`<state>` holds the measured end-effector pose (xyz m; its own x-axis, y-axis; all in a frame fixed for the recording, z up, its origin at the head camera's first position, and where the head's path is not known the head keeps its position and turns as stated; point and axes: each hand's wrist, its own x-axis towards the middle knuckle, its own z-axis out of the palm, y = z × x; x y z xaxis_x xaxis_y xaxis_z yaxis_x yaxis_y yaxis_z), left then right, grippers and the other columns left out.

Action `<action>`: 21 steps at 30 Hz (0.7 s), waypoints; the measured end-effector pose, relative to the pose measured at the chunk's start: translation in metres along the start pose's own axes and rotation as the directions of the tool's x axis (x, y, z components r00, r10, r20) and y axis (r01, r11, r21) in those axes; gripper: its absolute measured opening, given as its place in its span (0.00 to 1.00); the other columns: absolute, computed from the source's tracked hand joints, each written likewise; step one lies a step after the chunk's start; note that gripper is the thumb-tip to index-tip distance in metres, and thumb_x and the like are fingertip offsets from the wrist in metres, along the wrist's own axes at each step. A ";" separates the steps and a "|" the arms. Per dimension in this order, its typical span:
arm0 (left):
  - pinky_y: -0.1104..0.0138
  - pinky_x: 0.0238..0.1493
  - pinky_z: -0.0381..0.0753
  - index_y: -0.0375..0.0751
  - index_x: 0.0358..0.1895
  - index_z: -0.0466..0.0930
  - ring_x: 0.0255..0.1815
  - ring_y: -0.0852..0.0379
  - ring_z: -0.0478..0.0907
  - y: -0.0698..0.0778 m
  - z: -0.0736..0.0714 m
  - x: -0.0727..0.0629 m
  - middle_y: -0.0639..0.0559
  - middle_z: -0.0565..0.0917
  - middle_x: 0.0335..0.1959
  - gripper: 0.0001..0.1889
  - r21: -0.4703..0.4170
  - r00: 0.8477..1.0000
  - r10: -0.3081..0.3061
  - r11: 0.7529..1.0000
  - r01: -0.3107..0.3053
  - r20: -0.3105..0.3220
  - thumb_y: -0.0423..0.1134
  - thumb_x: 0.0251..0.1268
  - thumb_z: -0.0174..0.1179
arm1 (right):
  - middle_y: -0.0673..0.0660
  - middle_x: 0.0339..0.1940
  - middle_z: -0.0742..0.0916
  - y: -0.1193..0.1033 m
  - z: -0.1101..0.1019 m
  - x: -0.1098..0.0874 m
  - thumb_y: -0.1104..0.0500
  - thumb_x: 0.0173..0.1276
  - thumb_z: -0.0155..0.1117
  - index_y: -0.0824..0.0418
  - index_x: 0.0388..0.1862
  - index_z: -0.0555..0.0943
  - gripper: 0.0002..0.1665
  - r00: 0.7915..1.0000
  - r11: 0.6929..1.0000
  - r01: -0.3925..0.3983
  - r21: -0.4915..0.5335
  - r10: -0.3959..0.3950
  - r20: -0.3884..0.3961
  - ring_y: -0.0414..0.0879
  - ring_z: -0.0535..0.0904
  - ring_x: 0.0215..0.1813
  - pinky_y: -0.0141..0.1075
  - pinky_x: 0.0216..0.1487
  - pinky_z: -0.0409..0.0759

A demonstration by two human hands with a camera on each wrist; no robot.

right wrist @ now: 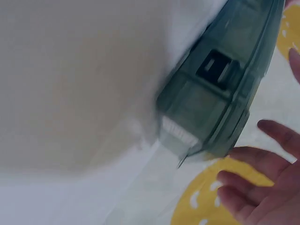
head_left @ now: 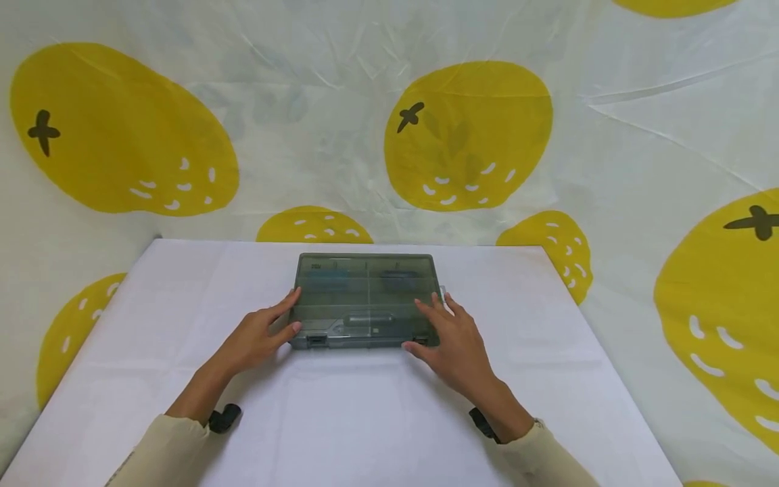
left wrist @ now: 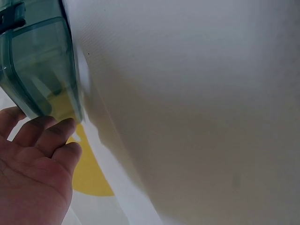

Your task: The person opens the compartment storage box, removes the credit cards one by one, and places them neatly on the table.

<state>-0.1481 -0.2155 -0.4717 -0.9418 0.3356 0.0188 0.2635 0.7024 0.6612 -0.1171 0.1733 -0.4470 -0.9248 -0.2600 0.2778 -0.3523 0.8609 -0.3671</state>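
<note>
A closed, see-through grey-green plastic storage case [head_left: 368, 296] lies flat on the white table, its two dark latches facing me. Blurred shapes show through the lid: a bluish one at the back left, a dark one at the back right and a long one near the front. My left hand [head_left: 255, 338] rests its fingertips against the case's left end, fingers loosely bent in the left wrist view. Over the front right corner my right hand [head_left: 458, 348] is spread, its thumb near the right latch [right wrist: 218, 69]. Both hands' fingers are apart, pinching nothing.
The white tabletop [head_left: 365, 419] runs back to a hanging white cloth [head_left: 328, 135] printed with yellow fruit. A small clear tab [head_left: 443, 291] sticks out at the case's right side. Dark wrist devices [head_left: 225, 418] sit under both wrists.
</note>
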 end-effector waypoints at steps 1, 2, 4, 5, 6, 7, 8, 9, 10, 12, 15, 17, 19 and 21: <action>0.36 0.80 0.65 0.47 0.87 0.52 0.84 0.34 0.61 0.000 0.000 0.000 0.42 0.59 0.86 0.40 -0.003 1.000 0.000 1.000 0.000 -0.002 0.51 0.81 0.60 | 0.65 0.79 0.76 -0.003 0.002 0.002 0.37 0.60 0.82 0.50 0.78 0.76 0.50 1.000 1.000 0.027 0.014 -0.027 0.006 0.64 0.64 0.85 0.68 0.76 0.71; 0.36 0.80 0.65 0.47 0.87 0.53 0.84 0.34 0.61 0.001 0.000 -0.001 0.42 0.59 0.86 0.40 -0.006 1.000 0.001 1.000 -0.001 -0.005 0.51 0.81 0.60 | 0.64 0.80 0.75 -0.006 0.005 0.003 0.36 0.61 0.81 0.49 0.78 0.76 0.49 0.999 0.998 0.052 0.020 -0.052 0.017 0.63 0.64 0.86 0.68 0.77 0.70; 0.36 0.80 0.65 0.46 0.87 0.53 0.84 0.33 0.61 0.001 0.000 -0.001 0.41 0.60 0.85 0.40 -0.011 1.000 0.004 1.000 -0.004 -0.008 0.50 0.81 0.61 | 0.62 0.81 0.74 -0.013 0.010 0.006 0.35 0.63 0.79 0.48 0.79 0.75 0.48 0.994 0.995 0.097 0.029 -0.098 0.042 0.61 0.63 0.86 0.67 0.78 0.69; 0.36 0.80 0.65 0.46 0.87 0.53 0.84 0.33 0.61 0.000 0.001 -0.001 0.41 0.60 0.85 0.40 -0.010 1.000 0.005 1.000 -0.005 -0.010 0.50 0.81 0.60 | 0.61 0.82 0.73 -0.017 0.013 0.008 0.34 0.64 0.77 0.48 0.80 0.74 0.48 0.992 0.994 0.109 0.033 -0.110 0.061 0.59 0.62 0.87 0.66 0.80 0.68; 0.36 0.80 0.65 0.47 0.87 0.53 0.84 0.34 0.61 0.000 0.001 -0.001 0.41 0.59 0.86 0.40 -0.012 1.000 0.003 1.000 -0.003 -0.009 0.50 0.81 0.61 | 0.60 0.83 0.72 -0.021 0.015 0.010 0.34 0.65 0.76 0.47 0.80 0.73 0.48 0.990 0.992 0.118 0.042 -0.121 0.079 0.58 0.61 0.88 0.65 0.81 0.67; 0.36 0.80 0.66 0.47 0.87 0.53 0.84 0.34 0.61 0.000 0.001 -0.001 0.42 0.59 0.86 0.40 -0.013 1.000 0.002 1.000 -0.002 -0.009 0.50 0.81 0.61 | 0.58 0.84 0.71 -0.025 0.017 0.012 0.33 0.66 0.75 0.46 0.81 0.73 0.48 0.987 0.991 0.121 0.050 -0.126 0.098 0.57 0.60 0.88 0.65 0.82 0.66; 0.36 0.80 0.66 0.47 0.87 0.52 0.85 0.34 0.61 -0.001 0.002 -0.001 0.42 0.59 0.86 0.40 -0.014 1.000 0.002 1.000 -0.002 -0.007 0.50 0.82 0.60 | 0.57 0.85 0.70 -0.030 0.020 0.013 0.32 0.66 0.74 0.45 0.82 0.72 0.48 0.985 0.991 0.123 0.057 -0.129 0.118 0.56 0.59 0.88 0.64 0.83 0.65; 0.36 0.80 0.66 0.48 0.87 0.52 0.85 0.35 0.60 -0.001 0.002 -0.001 0.42 0.59 0.86 0.40 -0.016 1.000 0.001 1.000 -0.001 -0.003 0.50 0.82 0.60 | 0.57 0.85 0.69 -0.034 0.021 0.015 0.32 0.67 0.74 0.45 0.82 0.71 0.49 0.982 0.990 0.124 0.070 -0.133 0.136 0.55 0.58 0.89 0.63 0.84 0.63; 0.36 0.80 0.66 0.48 0.87 0.52 0.85 0.35 0.60 -0.002 0.002 0.000 0.43 0.58 0.86 0.40 -0.019 1.000 0.000 1.000 0.000 -0.002 0.50 0.82 0.60 | 0.56 0.86 0.68 -0.038 0.023 0.017 0.32 0.67 0.73 0.45 0.83 0.70 0.49 0.979 0.989 0.126 0.080 -0.137 0.152 0.55 0.57 0.89 0.62 0.84 0.62; 0.36 0.80 0.65 0.49 0.88 0.51 0.85 0.36 0.60 -0.002 0.003 0.000 0.43 0.58 0.86 0.40 -0.027 1.000 -0.004 1.000 0.004 0.003 0.50 0.82 0.60 | 0.56 0.86 0.68 -0.046 0.027 0.020 0.33 0.69 0.73 0.45 0.83 0.69 0.48 0.973 0.986 0.139 0.093 -0.154 0.172 0.55 0.57 0.89 0.61 0.86 0.61; 0.36 0.80 0.65 0.48 0.88 0.51 0.85 0.35 0.59 -0.002 0.003 0.000 0.43 0.58 0.86 0.40 -0.024 1.000 -0.002 1.000 0.002 0.004 0.50 0.82 0.60 | 0.58 0.85 0.69 -0.056 0.033 0.026 0.34 0.71 0.71 0.46 0.84 0.68 0.48 0.965 0.979 0.195 0.052 -0.201 0.169 0.56 0.56 0.89 0.58 0.87 0.60; 0.36 0.80 0.65 0.48 0.88 0.51 0.85 0.35 0.60 -0.002 0.003 0.000 0.42 0.58 0.86 0.40 -0.023 1.000 0.000 1.000 0.000 0.003 0.49 0.82 0.60 | 0.59 0.85 0.69 -0.061 0.038 0.030 0.34 0.72 0.70 0.47 0.84 0.68 0.47 0.960 0.972 0.233 0.005 -0.231 0.159 0.57 0.56 0.89 0.56 0.87 0.60; 0.36 0.80 0.66 0.48 0.88 0.51 0.85 0.35 0.60 -0.002 0.003 0.000 0.42 0.58 0.86 0.40 -0.018 1.000 0.005 1.000 -0.005 0.004 0.49 0.82 0.60 | 0.59 0.85 0.69 -0.065 0.044 0.034 0.33 0.73 0.68 0.48 0.84 0.67 0.47 0.955 0.964 0.264 -0.043 -0.255 0.152 0.57 0.56 0.89 0.55 0.87 0.60; 0.36 0.80 0.66 0.48 0.88 0.51 0.85 0.35 0.61 -0.001 0.002 0.000 0.41 0.58 0.86 0.40 -0.013 1.000 0.006 1.000 -0.005 0.005 0.48 0.82 0.60 | 0.60 0.85 0.68 -0.069 0.048 0.038 0.32 0.74 0.66 0.48 0.85 0.65 0.48 0.951 0.958 0.280 -0.069 -0.267 0.159 0.58 0.55 0.90 0.55 0.88 0.59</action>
<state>-0.1479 -0.2150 -0.4737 -0.9394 0.3424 0.0190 0.2659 0.6923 0.6708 -0.1345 0.0827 -0.4536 -0.8080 -0.5463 0.2206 -0.5865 0.7815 -0.2128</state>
